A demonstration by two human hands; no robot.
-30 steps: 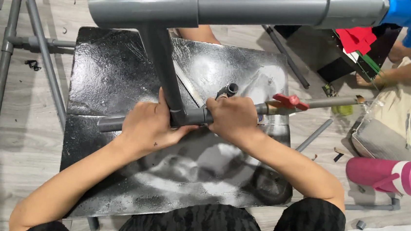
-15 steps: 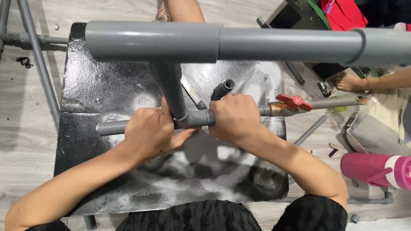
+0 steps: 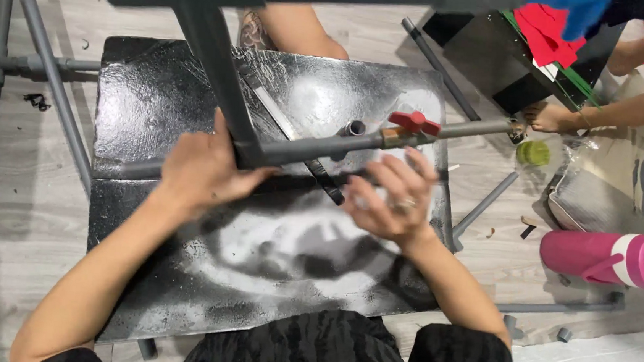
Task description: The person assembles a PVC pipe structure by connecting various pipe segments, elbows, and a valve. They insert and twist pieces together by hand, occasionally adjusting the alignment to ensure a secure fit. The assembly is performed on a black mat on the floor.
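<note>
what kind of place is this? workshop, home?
Probably an informal floor workspace in a home or small shop, doing pipe assembly. Grey plastic pipes with a red-handled valve lie over a black paint-stained board on wood-look flooring, loose pipe offcuts scattered nearby.

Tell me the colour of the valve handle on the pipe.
Red: the valve handle sits on the grey pipe, clearest in the head view.
</note>
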